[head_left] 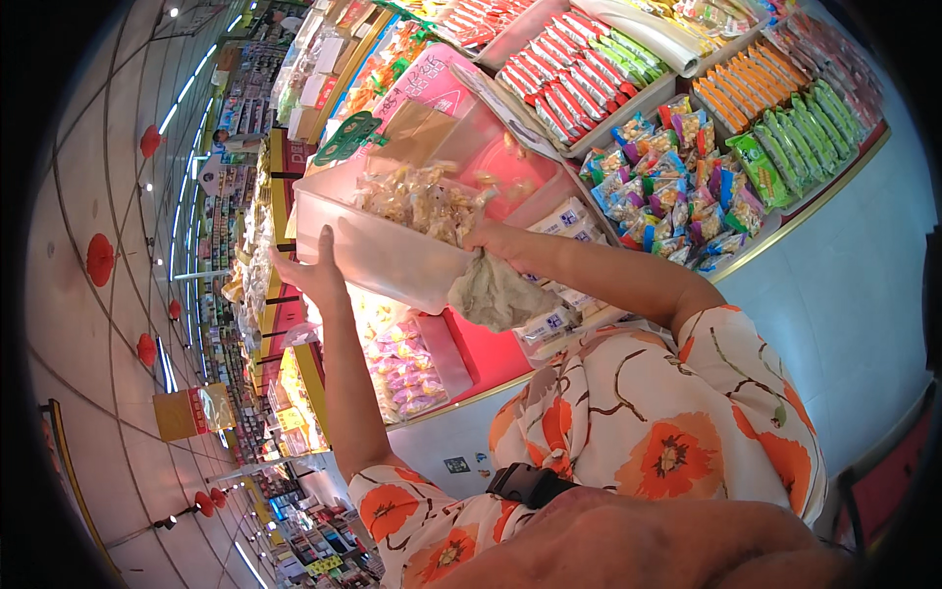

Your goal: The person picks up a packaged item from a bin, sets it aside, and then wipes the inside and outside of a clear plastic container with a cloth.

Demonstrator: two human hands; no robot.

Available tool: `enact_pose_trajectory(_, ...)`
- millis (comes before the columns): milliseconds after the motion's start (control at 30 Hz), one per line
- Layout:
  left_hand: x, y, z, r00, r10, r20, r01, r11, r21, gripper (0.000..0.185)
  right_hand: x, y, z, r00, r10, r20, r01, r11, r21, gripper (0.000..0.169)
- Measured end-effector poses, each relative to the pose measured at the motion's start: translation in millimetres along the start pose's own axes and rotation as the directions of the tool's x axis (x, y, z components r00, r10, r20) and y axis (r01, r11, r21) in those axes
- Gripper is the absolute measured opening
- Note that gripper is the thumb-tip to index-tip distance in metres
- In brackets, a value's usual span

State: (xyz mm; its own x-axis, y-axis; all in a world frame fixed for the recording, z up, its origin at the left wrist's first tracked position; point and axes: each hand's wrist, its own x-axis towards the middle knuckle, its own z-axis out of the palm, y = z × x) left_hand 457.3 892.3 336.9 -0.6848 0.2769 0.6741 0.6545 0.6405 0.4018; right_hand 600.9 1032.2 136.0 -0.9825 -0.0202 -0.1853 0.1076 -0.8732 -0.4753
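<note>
A translucent plastic bin (390, 254) is tilted over the display, with clear-wrapped snack packets (419, 202) heaped inside. My left hand (313, 272) is at the bin's left end, thumb up along its near wall and fingers spread beyond the corner; whether it bears the bin's weight is not clear. At the right end, my right hand (491, 241) grips the rim, its fingers partly hidden. A grey-beige cloth (500, 294) hangs below that hand. Just past the bin, a few loose packets (508, 180) look blurred over a pink surface.
Bins of red-and-white wrapped snacks (567, 81), mixed small packets (670, 184) and green packets (802, 147) fill the right side. Purple packets (412, 368) lie below the tilted bin. A cardboard piece (416, 132) and a green sign (349, 140) stand behind it. Shelving runs along the left.
</note>
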Motion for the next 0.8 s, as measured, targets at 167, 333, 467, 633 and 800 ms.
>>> enact_pose_trajectory(167,36,-15,14,0.912,0.000,0.411,0.170,0.910,-0.377,0.057,0,-29,-15,0.978,0.124,0.166,-0.145,0.982,0.120,0.019)
enact_pose_trajectory(333,43,12,47,0.949,0.040,0.313,0.068,0.943,-0.326,0.054,0,-51,-33,0.973,0.141,0.180,-0.183,0.952,0.244,0.022)
enact_pose_trajectory(467,63,29,62,0.925,0.017,0.379,0.048,0.986,-0.162,0.060,5,-55,-41,0.952,0.166,0.257,-0.250,0.906,0.342,0.025)
enact_pose_trajectory(633,75,56,83,0.927,0.103,0.362,-0.125,0.991,0.039,0.060,12,-43,-46,0.963,0.099,0.250,-0.208,0.865,0.458,0.029)
enact_pose_trajectory(800,67,64,82,0.913,0.152,0.378,-0.189,0.980,0.061,0.061,26,-29,-52,0.963,0.061,0.263,-0.184,0.861,0.473,0.032)
